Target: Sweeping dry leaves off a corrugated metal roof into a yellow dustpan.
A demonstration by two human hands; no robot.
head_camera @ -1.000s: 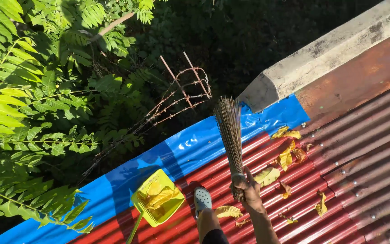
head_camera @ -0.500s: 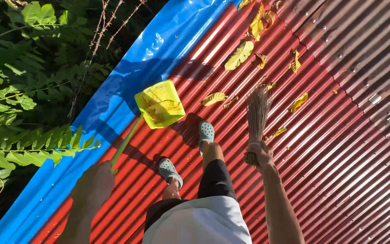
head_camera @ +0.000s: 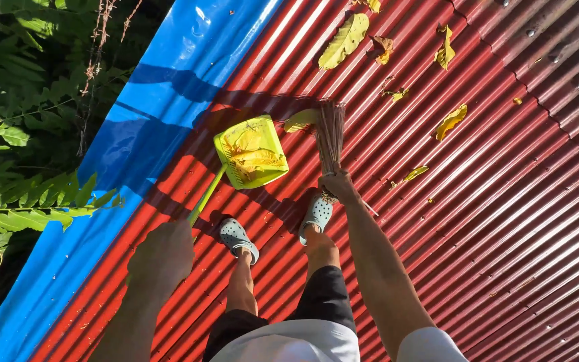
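Person stands on a red corrugated roof [head_camera: 477,221], looking down at own feet in pale clogs [head_camera: 239,239]. Left hand [head_camera: 163,253], at 8 o'clock, is closed around the green handle [head_camera: 206,196] of a yellow dustpan [head_camera: 250,151]. The pan rests flat on the roof just ahead of the feet, mouth facing 3 o'clock. Right hand [head_camera: 338,186] is fisted on the neck of a short twig broom [head_camera: 330,136], bristles pointing to 12 o'clock, tips just beside the pan's right edge.

Progress, as I judge it: partway. The pan already holds a few yellow leaves. One leaf [head_camera: 301,120] lies between bristles and pan lip, touching or nearly touching both, hard to say which. Left to gather: a big leaf [head_camera: 344,41] at 12 o'clock, curled brown ones [head_camera: 445,48] at 1 o'clock, another [head_camera: 451,121] at 2 o'clock, and small bits [head_camera: 415,173] near 3 o'clock, all well apart from the pan. The roof toward 5 o'clock looks bare of leaves.

A blue strip [head_camera: 162,100] edges the roof along 9 to 11 o'clock; beyond it, green foliage [head_camera: 21,134] and dry twigs.
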